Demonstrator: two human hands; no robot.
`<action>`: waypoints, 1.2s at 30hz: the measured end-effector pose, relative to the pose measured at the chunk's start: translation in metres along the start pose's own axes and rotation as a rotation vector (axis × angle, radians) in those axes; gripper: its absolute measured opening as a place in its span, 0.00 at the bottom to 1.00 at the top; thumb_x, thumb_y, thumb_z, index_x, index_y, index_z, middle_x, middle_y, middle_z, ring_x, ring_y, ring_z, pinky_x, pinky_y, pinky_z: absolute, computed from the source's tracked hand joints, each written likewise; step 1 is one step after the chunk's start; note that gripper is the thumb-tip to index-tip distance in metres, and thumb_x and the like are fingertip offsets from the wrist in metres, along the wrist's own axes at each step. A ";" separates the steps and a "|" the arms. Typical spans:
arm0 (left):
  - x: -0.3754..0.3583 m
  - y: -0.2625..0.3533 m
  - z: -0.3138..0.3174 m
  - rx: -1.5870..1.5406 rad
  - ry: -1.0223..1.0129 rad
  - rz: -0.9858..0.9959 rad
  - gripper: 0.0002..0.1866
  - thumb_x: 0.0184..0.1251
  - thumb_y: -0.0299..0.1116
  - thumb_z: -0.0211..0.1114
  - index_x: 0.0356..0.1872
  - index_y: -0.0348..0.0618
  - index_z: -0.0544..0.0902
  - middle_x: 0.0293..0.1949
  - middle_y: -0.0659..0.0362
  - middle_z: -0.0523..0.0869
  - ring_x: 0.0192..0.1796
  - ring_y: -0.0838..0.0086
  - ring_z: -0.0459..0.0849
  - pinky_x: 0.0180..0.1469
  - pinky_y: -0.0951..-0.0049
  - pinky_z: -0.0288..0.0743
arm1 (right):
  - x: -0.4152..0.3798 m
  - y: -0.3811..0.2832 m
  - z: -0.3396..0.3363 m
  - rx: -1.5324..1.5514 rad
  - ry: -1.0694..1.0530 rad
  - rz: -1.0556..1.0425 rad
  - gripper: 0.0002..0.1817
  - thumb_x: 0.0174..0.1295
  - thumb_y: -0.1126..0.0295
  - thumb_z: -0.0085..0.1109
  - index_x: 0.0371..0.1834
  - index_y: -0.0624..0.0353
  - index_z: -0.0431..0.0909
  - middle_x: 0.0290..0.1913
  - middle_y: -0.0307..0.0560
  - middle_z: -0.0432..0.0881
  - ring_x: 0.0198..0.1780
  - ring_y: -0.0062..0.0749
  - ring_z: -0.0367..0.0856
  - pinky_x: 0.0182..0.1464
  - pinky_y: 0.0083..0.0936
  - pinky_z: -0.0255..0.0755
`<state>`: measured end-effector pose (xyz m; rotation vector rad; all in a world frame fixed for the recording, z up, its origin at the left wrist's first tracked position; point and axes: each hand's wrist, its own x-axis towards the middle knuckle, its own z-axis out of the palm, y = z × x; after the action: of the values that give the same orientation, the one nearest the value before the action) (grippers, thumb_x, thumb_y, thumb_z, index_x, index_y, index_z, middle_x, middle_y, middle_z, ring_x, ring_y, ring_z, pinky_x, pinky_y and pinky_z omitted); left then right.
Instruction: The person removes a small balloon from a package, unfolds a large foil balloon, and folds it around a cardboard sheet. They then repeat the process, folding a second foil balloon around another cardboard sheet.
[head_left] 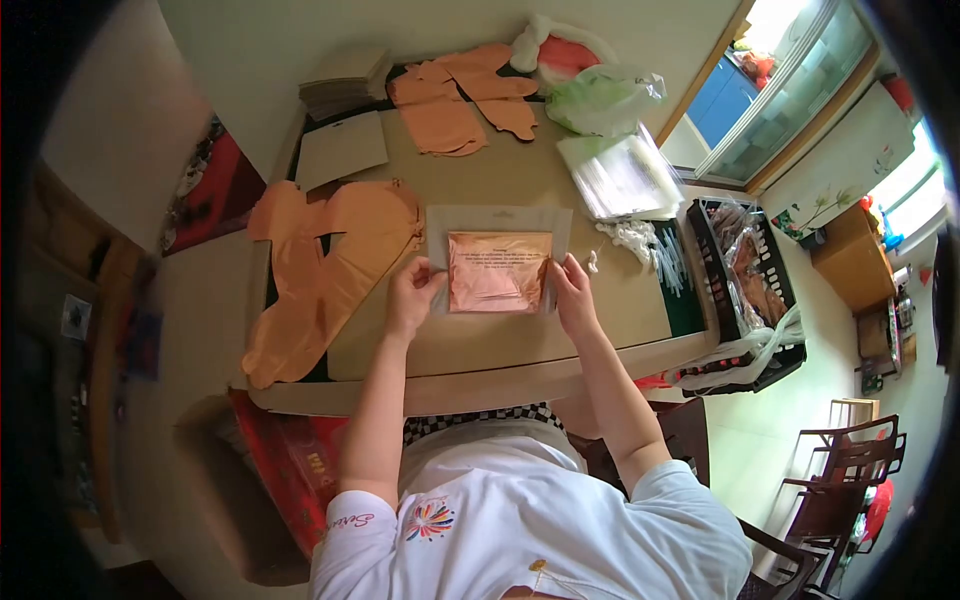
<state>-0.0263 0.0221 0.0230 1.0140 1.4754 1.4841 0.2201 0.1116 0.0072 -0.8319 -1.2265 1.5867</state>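
Note:
A flat packet (498, 270) lies in front of me, a folded rose-gold foil piece with printed text inside a bag or on a grey card with a hang hole at the top. My left hand (412, 298) pinches its left edge between thumb and fingers. On the opposite side, my right hand (573, 296) grips the right edge the same way. Close to my left hand is a large flat rose-gold foil balloon (325, 270). White straws (672, 262) and tangled white ribbon (630, 238) lie right of my right hand.
More flat foil balloons (440, 115) lie at the back. Grey cards (342, 150) and a card stack (345, 82) are back left. A pile of clear plastic bags (622, 175) and a greenish bag (605, 100) sit back right. A black crate (715, 270) stands beyond the table's right edge.

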 end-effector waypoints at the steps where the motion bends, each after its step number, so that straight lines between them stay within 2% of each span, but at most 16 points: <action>1: -0.001 0.006 0.001 -0.030 -0.002 0.031 0.04 0.64 0.21 0.64 0.38 0.38 0.80 0.35 0.66 0.84 0.38 0.86 0.79 0.41 0.82 0.72 | -0.001 -0.003 -0.001 -0.002 -0.017 -0.020 0.10 0.73 0.71 0.47 0.53 0.62 0.72 0.47 0.36 0.79 0.47 0.16 0.74 0.50 0.17 0.68; 3: -0.006 0.021 0.000 -0.088 -0.007 0.093 0.04 0.63 0.21 0.64 0.38 0.38 0.79 0.35 0.67 0.83 0.39 0.86 0.78 0.41 0.82 0.72 | -0.006 -0.010 -0.002 -0.002 -0.053 -0.061 0.12 0.73 0.72 0.46 0.56 0.63 0.71 0.50 0.37 0.79 0.51 0.17 0.74 0.53 0.17 0.68; 6: -0.011 0.029 -0.014 0.115 -0.072 0.082 0.05 0.63 0.21 0.64 0.37 0.38 0.77 0.32 0.67 0.79 0.38 0.85 0.77 0.42 0.81 0.72 | -0.010 -0.003 -0.008 -0.076 -0.103 -0.107 0.17 0.71 0.76 0.45 0.62 0.64 0.69 0.54 0.39 0.78 0.57 0.20 0.72 0.59 0.18 0.64; 8: -0.011 -0.002 -0.020 0.230 -0.047 0.112 0.06 0.62 0.21 0.65 0.36 0.37 0.76 0.29 0.67 0.76 0.36 0.84 0.77 0.42 0.80 0.72 | -0.015 0.024 -0.022 -0.117 -0.089 -0.034 0.20 0.70 0.78 0.44 0.65 0.64 0.66 0.56 0.40 0.77 0.59 0.21 0.70 0.63 0.19 0.61; 12: -0.004 -0.017 -0.029 0.352 -0.040 0.151 0.07 0.61 0.21 0.66 0.35 0.35 0.74 0.28 0.64 0.76 0.36 0.82 0.77 0.41 0.78 0.72 | -0.014 0.006 -0.007 -0.088 -0.166 -0.133 0.23 0.68 0.81 0.44 0.68 0.67 0.64 0.59 0.40 0.75 0.61 0.22 0.69 0.64 0.18 0.60; 13: -0.007 -0.015 -0.027 0.319 -0.049 0.146 0.08 0.61 0.21 0.66 0.36 0.35 0.74 0.29 0.64 0.77 0.36 0.82 0.77 0.40 0.78 0.72 | -0.010 0.020 -0.011 -0.027 -0.146 -0.102 0.22 0.69 0.80 0.45 0.67 0.67 0.64 0.59 0.40 0.75 0.59 0.21 0.70 0.62 0.18 0.61; 15: -0.002 -0.002 -0.022 0.252 -0.061 0.169 0.10 0.60 0.22 0.67 0.37 0.36 0.73 0.29 0.63 0.79 0.36 0.82 0.78 0.40 0.78 0.72 | -0.006 0.028 -0.013 -0.111 -0.089 -0.074 0.21 0.70 0.79 0.45 0.66 0.66 0.65 0.58 0.38 0.76 0.58 0.21 0.71 0.61 0.18 0.62; 16: 0.003 -0.003 -0.024 0.278 -0.067 0.155 0.12 0.60 0.22 0.67 0.41 0.36 0.74 0.33 0.62 0.80 0.39 0.80 0.79 0.43 0.77 0.73 | -0.007 0.025 -0.011 -0.153 -0.062 -0.050 0.20 0.70 0.79 0.45 0.66 0.65 0.66 0.57 0.38 0.76 0.57 0.20 0.71 0.60 0.18 0.63; 18: 0.002 -0.006 -0.031 0.337 -0.087 0.096 0.17 0.59 0.21 0.67 0.48 0.36 0.74 0.40 0.58 0.83 0.45 0.76 0.81 0.49 0.75 0.74 | -0.010 0.020 -0.008 -0.155 -0.143 -0.100 0.19 0.72 0.77 0.45 0.65 0.63 0.68 0.54 0.35 0.78 0.56 0.19 0.72 0.60 0.18 0.63; 21: 0.003 0.013 -0.034 0.190 0.031 0.407 0.27 0.57 0.21 0.68 0.59 0.38 0.71 0.53 0.53 0.81 0.57 0.68 0.79 0.61 0.68 0.71 | -0.011 0.014 -0.002 -0.156 -0.132 -0.085 0.19 0.72 0.77 0.45 0.64 0.63 0.68 0.55 0.35 0.78 0.56 0.19 0.72 0.61 0.19 0.63; 23: -0.008 0.082 -0.040 0.470 -0.011 0.532 0.34 0.56 0.23 0.71 0.66 0.44 0.70 0.65 0.55 0.73 0.70 0.66 0.68 0.69 0.61 0.64 | -0.015 0.011 0.003 -0.157 -0.095 -0.064 0.18 0.71 0.78 0.45 0.64 0.63 0.68 0.55 0.36 0.78 0.57 0.20 0.72 0.61 0.19 0.63; 26: -0.011 0.149 -0.019 0.831 -0.146 0.661 0.29 0.54 0.25 0.70 0.60 0.47 0.76 0.58 0.52 0.79 0.63 0.59 0.75 0.63 0.60 0.70 | -0.014 0.021 0.003 -0.148 -0.128 -0.155 0.18 0.71 0.78 0.45 0.64 0.62 0.69 0.56 0.37 0.79 0.58 0.21 0.72 0.62 0.20 0.63; 29: 0.004 0.147 0.003 1.193 -0.501 0.352 0.19 0.55 0.26 0.66 0.50 0.46 0.83 0.45 0.48 0.85 0.51 0.54 0.82 0.54 0.60 0.75 | -0.017 0.017 0.009 -0.178 -0.155 -0.125 0.17 0.71 0.78 0.46 0.62 0.61 0.70 0.55 0.40 0.79 0.58 0.23 0.73 0.62 0.21 0.64; 32: -0.012 0.159 -0.028 1.237 -0.365 0.363 0.10 0.57 0.25 0.62 0.40 0.41 0.86 0.33 0.47 0.86 0.40 0.53 0.85 0.46 0.59 0.76 | -0.020 0.015 0.013 -0.287 -0.078 -0.132 0.16 0.70 0.78 0.49 0.60 0.61 0.71 0.54 0.44 0.79 0.58 0.25 0.75 0.61 0.22 0.66; 33: -0.021 0.161 -0.056 1.172 -0.273 0.409 0.09 0.57 0.24 0.62 0.39 0.41 0.85 0.33 0.46 0.86 0.38 0.54 0.85 0.43 0.61 0.77 | -0.019 0.014 0.014 -0.310 -0.073 -0.171 0.16 0.69 0.78 0.50 0.60 0.61 0.72 0.53 0.44 0.80 0.57 0.26 0.75 0.60 0.22 0.67; 36: -0.083 0.193 -0.155 1.119 -0.038 0.201 0.07 0.59 0.24 0.62 0.38 0.39 0.85 0.35 0.48 0.86 0.39 0.57 0.86 0.42 0.65 0.77 | -0.014 0.015 0.014 -0.411 -0.126 -0.237 0.15 0.70 0.76 0.52 0.59 0.61 0.72 0.50 0.45 0.81 0.55 0.27 0.78 0.58 0.22 0.70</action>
<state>-0.1398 -0.1132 0.2157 1.8381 2.2644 0.6466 0.2080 0.0931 -0.0043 -0.8106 -1.7104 1.2280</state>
